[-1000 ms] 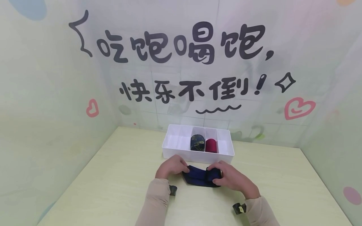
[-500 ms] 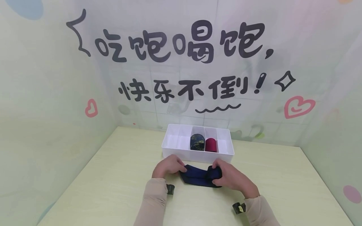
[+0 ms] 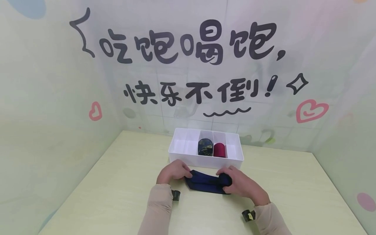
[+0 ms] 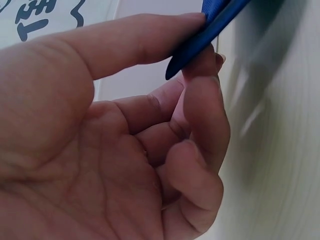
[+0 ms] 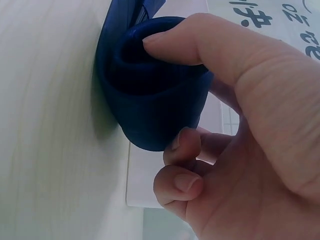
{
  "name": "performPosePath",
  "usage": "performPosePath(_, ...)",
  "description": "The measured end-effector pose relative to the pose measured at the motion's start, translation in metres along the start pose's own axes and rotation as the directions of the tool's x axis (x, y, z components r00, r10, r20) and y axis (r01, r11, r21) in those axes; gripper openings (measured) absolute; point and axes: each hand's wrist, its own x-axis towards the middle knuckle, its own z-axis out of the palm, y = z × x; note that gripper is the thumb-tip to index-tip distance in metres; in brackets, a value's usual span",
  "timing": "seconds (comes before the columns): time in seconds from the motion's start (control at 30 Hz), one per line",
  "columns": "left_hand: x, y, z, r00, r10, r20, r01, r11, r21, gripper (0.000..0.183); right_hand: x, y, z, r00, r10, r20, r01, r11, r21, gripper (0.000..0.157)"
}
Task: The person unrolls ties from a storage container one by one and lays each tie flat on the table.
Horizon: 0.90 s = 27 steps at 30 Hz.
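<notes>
A dark blue necktie (image 3: pixel 202 182) stretches between the two hands, just in front of the white box. Its right part is wound into a roll (image 5: pixel 157 100), and its pointed wide end lies to the left. My left hand (image 3: pixel 174 171) pinches the pointed end (image 4: pixel 200 45) between thumb and index finger, the other fingers loosely curled. My right hand (image 3: pixel 242 182) grips the roll, with the thumb at the coil's opening and the fingers around the far side. In the right wrist view the unrolled part runs away from the coil toward the top.
Behind the hands stands a white divided box (image 3: pixel 191 159). A dark patterned rolled tie (image 3: pixel 205 147) and a red rolled tie (image 3: pixel 219 150) sit in neighbouring compartments. Printed walls enclose the pale wooden table (image 3: pixel 117 195) at the back and both sides.
My left hand has drawn slightly left with the pointed end. The roll in my right hand has shifted a little right, and more of the flat tie shows between the hands.
</notes>
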Motion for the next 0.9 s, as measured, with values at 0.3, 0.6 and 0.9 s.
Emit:
performPosePath(0.3, -0.0013, 0.0000, -0.0012, 1.000, -0.005, 0.002, 0.005, 1.000, 0.002, 0.021, -0.0022, 0.0009, -0.0055, 1.000, 0.001, 0.026, -0.002, 1.000, 0.013, 0.036)
performPosePath(0.6, -0.0014, 0.0005, -0.0019, 1.000, -0.009, 0.007, 0.009, 1.000, -0.010, 0.020, -0.0017, 0.0023, -0.0088, 0.989, 0.135, 0.056, -0.141, 0.984, 0.111, 0.040)
performPosePath(0.9, -0.0031, -0.0024, -0.0035, 1.000, -0.010, -0.011, 0.010, 1.000, -0.005, 0.020, -0.0047, 0.0069, -0.0099, 0.986, 0.156, 0.057, -0.162, 0.979, 0.120, 0.046)
